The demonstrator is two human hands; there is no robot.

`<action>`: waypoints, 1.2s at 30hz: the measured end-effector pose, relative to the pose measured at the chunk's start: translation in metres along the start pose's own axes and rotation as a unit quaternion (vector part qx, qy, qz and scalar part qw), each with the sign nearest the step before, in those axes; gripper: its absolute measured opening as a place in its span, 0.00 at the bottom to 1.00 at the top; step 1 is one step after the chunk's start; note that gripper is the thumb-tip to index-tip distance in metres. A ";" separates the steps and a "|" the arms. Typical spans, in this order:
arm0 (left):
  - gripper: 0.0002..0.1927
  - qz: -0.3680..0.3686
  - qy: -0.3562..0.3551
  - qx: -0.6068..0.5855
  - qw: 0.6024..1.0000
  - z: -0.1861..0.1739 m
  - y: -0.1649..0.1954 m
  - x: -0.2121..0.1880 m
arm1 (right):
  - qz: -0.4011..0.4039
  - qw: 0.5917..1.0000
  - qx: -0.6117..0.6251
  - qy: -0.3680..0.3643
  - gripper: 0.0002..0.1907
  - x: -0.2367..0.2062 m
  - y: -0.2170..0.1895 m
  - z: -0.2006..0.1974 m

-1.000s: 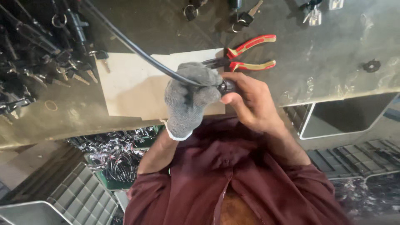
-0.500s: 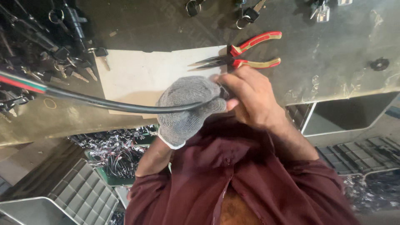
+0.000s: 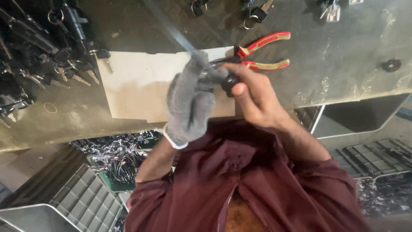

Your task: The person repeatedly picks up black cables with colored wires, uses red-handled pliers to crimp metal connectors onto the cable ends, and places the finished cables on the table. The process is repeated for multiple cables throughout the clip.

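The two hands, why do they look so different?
The left hand wears a grey knit glove with a white cuff; the right hand is bare. The left hand wraps around the black cable, while the right hand pinches the small black connector at its end with thumb and fingers. Both are raised above the cardboard sheet and meet at the same cable.

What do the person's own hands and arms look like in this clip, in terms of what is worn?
The left hand wears a grey knitted work glove with a white cuff at the wrist. The right hand is bare, with no glove. Both arms come out of a dark maroon shirt whose sleeves are pushed up, leaving the forearms uncovered. No watch, ring or bracelet is visible.
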State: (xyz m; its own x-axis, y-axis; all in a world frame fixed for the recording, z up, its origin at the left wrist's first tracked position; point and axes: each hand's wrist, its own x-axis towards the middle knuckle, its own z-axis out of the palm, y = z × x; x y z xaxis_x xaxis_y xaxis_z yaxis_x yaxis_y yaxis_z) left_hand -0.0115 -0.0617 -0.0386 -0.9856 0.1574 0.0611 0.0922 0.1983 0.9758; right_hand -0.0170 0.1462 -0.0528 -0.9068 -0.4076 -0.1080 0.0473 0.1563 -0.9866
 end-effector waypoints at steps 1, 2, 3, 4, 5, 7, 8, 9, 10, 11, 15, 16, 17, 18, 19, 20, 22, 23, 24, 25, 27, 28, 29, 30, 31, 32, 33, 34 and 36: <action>0.22 0.014 -0.003 0.046 0.999 0.002 0.004 -0.003 | 0.025 0.999 0.042 0.003 0.23 0.001 0.001 -0.002; 0.20 0.030 -0.005 0.091 0.995 0.005 0.008 -0.004 | 0.050 0.998 0.048 -0.010 0.21 0.002 0.003 -0.003; 0.17 0.044 -0.007 0.135 0.990 0.007 0.009 -0.005 | 0.076 0.995 0.053 -0.023 0.18 0.003 0.004 -0.005; 0.20 0.037 0.025 0.133 0.990 0.007 0.009 -0.005 | 0.104 0.992 0.059 -0.036 0.17 0.003 0.005 -0.005; 0.22 0.031 0.058 0.131 0.989 0.009 0.008 -0.005 | 0.088 0.992 0.077 -0.052 0.17 0.003 0.006 -0.006; 0.23 0.045 0.025 0.061 0.997 0.006 -0.001 -0.001 | 0.046 0.988 0.113 -0.091 0.16 0.002 0.007 -0.004; 0.22 0.061 -0.043 -0.011 0.997 0.000 -0.008 0.001 | 0.057 0.988 0.114 -0.086 0.14 0.001 0.007 -0.001; 0.21 0.074 -0.074 -0.038 0.994 -0.002 -0.013 0.002 | 0.071 0.987 0.115 -0.083 0.13 0.000 0.007 0.002; 0.21 0.085 -0.106 -0.067 0.989 -0.004 -0.018 0.002 | 0.085 0.986 0.117 -0.078 0.13 0.001 0.006 0.004; 0.22 0.099 -0.105 -0.049 0.988 -0.004 -0.021 0.002 | 0.057 0.992 0.089 -0.066 0.11 0.002 0.006 0.006; 0.22 0.100 -0.090 0.039 0.990 -0.004 -0.019 0.005 | -0.020 0.998 -0.007 -0.056 0.13 0.010 0.006 0.002; 0.22 0.101 -0.107 0.016 0.989 -0.007 -0.017 0.008 | -0.031 0.997 -0.027 -0.064 0.13 0.012 0.007 -0.001; 0.22 0.099 -0.127 -0.009 0.987 -0.011 -0.013 0.010 | -0.016 0.993 0.027 -0.115 0.14 0.013 0.007 -0.004; 0.22 0.101 -0.145 -0.033 0.984 -0.015 -0.011 0.014 | -0.006 0.983 0.078 -0.166 0.14 0.014 0.008 -0.009; 0.21 0.119 -0.172 -0.057 0.976 -0.019 -0.010 0.018 | 0.002 0.968 0.127 -0.217 0.15 0.015 0.009 -0.013; 0.20 0.134 -0.200 -0.084 0.967 -0.021 -0.007 0.019 | -0.019 0.958 0.135 -0.253 0.14 0.014 0.012 -0.014; 0.18 0.128 -0.211 -0.121 0.962 -0.022 -0.005 0.018 | -0.053 0.931 0.154 -0.325 0.13 0.011 0.018 -0.013; 0.16 0.115 -0.194 -0.125 0.966 -0.020 -0.004 0.016 | -0.031 0.934 0.189 -0.303 0.19 0.009 0.022 -0.012; 0.14 0.101 -0.177 -0.129 0.970 -0.017 -0.004 0.013 | -0.009 0.933 0.224 -0.281 0.25 0.007 0.027 -0.008; 0.11 0.079 -0.142 -0.147 0.976 -0.012 -0.003 0.009 | 0.016 0.930 0.261 -0.258 0.32 0.003 0.031 -0.005; 0.07 0.048 -0.083 -0.158 0.983 -0.002 -0.004 0.005 | 0.049 0.930 0.300 -0.208 0.35 -0.002 0.040 0.005; 0.05 0.038 -0.061 -0.152 0.986 0.001 -0.005 0.004 | 0.066 0.927 0.320 -0.184 0.36 -0.005 0.043 0.009; 0.05 0.033 -0.057 -0.125 0.990 0.002 -0.005 0.004 | 0.052 0.949 0.277 -0.143 0.35 -0.008 0.045 0.014; 0.06 0.020 -0.047 -0.126 0.991 0.006 -0.005 0.006 | 0.037 0.966 0.233 -0.102 0.35 -0.009 0.047 0.019; 0.07 0.007 -0.038 -0.128 0.991 0.006 -0.004 0.008 | 0.018 0.981 0.186 -0.059 0.35 -0.010 0.046 0.024; 0.09 -0.014 -0.026 -0.158 0.987 0.009 -0.004 0.011 | 0.007 0.989 0.148 -0.005 0.36 -0.007 0.046 0.028; 0.10 -0.018 -0.024 -0.178 0.984 0.009 -0.003 0.012 | -0.001 0.993 0.111 0.050 0.36 -0.005 0.043 0.031; 0.12 -0.022 -0.023 -0.198 0.980 0.010 -0.004 0.014 | -0.009 0.992 0.073 0.103 0.37 -0.002 0.039 0.033; 0.20 0.016 -0.039 -0.220 0.975 0.011 -0.005 0.014 | -0.026 0.989 0.074 0.125 0.38 0.006 0.027 0.031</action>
State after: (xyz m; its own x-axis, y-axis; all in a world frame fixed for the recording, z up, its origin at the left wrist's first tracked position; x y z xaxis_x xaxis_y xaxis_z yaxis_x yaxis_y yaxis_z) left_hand -0.0243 -0.0501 -0.0449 -0.9679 0.2334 0.0930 0.0358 -0.2382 0.9705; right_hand -0.0079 0.1200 -0.0840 -0.9839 -0.1738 -0.0418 0.0425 -0.0004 -0.9991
